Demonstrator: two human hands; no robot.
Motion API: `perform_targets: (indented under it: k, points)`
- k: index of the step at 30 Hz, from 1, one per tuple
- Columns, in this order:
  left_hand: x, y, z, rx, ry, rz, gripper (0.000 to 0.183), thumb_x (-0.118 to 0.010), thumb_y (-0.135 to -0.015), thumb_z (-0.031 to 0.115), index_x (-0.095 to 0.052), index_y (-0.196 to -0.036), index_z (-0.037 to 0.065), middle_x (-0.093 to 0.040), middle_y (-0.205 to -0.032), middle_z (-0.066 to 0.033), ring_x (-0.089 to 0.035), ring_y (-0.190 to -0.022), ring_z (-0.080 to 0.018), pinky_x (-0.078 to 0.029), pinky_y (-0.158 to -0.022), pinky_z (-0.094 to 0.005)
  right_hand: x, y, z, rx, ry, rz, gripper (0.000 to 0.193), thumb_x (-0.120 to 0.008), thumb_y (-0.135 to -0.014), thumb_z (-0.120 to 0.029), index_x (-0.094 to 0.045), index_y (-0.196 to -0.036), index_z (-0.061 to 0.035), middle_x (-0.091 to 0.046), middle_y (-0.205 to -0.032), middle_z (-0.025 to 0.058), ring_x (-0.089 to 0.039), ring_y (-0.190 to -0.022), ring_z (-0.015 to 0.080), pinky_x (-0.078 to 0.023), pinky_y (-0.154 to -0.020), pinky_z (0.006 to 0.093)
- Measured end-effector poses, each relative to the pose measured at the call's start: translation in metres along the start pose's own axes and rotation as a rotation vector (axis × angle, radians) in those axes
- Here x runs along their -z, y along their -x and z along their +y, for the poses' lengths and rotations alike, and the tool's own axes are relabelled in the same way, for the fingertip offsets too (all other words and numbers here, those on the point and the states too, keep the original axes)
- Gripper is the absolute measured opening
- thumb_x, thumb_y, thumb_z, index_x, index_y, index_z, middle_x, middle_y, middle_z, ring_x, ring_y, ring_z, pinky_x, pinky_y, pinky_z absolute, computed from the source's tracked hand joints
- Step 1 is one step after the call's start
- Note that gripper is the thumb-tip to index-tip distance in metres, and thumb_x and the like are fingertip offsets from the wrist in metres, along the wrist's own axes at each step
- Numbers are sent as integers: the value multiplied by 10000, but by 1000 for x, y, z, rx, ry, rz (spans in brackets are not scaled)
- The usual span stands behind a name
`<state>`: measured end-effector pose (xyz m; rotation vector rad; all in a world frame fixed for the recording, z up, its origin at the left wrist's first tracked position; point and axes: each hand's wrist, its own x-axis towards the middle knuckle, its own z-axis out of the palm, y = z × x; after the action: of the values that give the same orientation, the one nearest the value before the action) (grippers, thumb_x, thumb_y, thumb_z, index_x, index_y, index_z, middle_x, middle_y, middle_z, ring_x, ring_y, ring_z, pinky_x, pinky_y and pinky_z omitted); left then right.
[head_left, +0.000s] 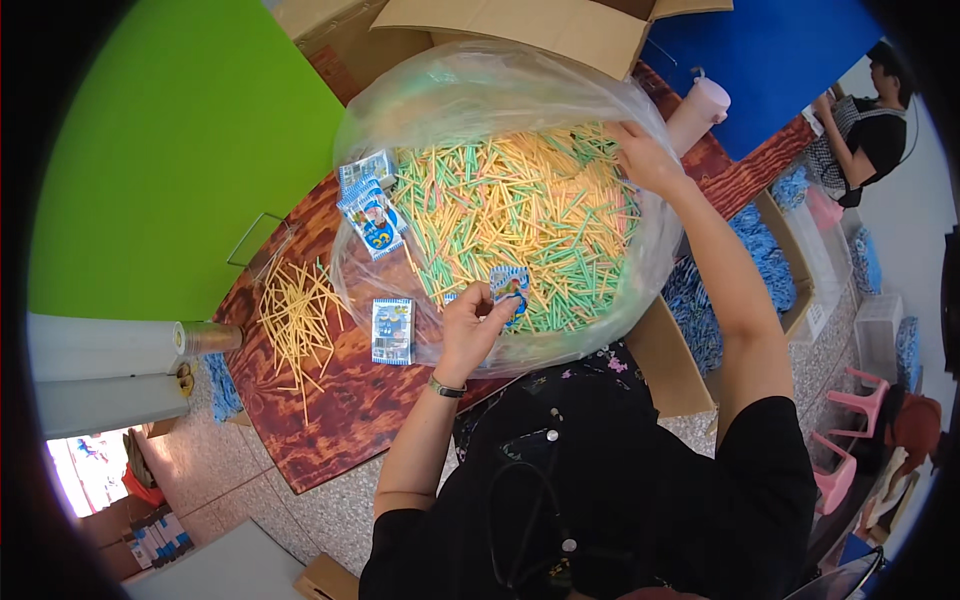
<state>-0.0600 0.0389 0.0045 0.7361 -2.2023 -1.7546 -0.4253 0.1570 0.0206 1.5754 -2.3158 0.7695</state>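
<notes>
One blue packet (510,281) lies against the left hand (469,322), thumb-side.

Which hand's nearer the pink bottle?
Right. The right hand is just below and left of the pink bottle; the left hand is much farther down and left.

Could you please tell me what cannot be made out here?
Head view: bottom of the clear bag, hidden by the sticks.
Head view: whether the right hand holds anything; its back hides the palm.
Head view: part of the held packet, covered by the left hand.
Head view: the far cardboard box, cut off by the upper edge.
</notes>
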Motion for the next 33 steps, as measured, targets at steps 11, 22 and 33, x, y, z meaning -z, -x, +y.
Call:
perform_targets:
  k: [11,22,33]
  points:
    - [-8,3,-14,-86,97,39,224,-702,-868,173,-531,-864,28,-522,-749,22,-452,-674,-47,-387,-585,-220,-3,67,8,-410,82,-488,375,-601,-858,-377,-635,-810,-7,-668,-831,196,-638,-773,350,-480,-693,435]
    - [-8,6,5,-67,97,59,247,-727,-845,239,-583,-783,48,-467,-611,36,-397,-572,-39,-343,-501,-227,-13,59,-11,-576,-103,-550,574,-554,-822,-520,-666,-769,40,-657,-787,250,-643,-774,393,-484,-725,449]
    - [-6,5,-14,-128,157,101,229,-712,-860,211,-572,-797,41,-466,-629,44,-404,-572,-38,-351,-503,-217,-12,58,-22,-592,-189,-494,436,-470,-894,-377,-595,-987,30,-634,-1011,281,-621,-947,417,-469,-785,471]
